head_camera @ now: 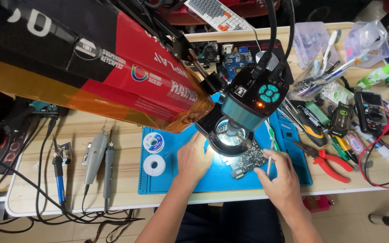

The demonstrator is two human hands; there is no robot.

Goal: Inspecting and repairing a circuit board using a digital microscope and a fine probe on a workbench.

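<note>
Under microscope ring light (230, 139) | left hand (194, 157) flat, holding nothing, steadies circuit board (248, 161) | right hand (282, 177) pinches thin tool (270, 163) at board's 3 o'clock | risk: tip slips, scratches board

Blue work mat (167, 182), dark green circuit board (247, 161), red-handled pliers (329, 161), teal camera (254, 104), white solder spools (154, 164)

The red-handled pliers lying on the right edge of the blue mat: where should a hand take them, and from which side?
Probably by the two red handles, which splay out toward the right front of the wooden table. Come from above on the right, near the right hand. The dark metal nose points left toward the blue silicone work mat and is thin, so it offers a poor hold.
</note>
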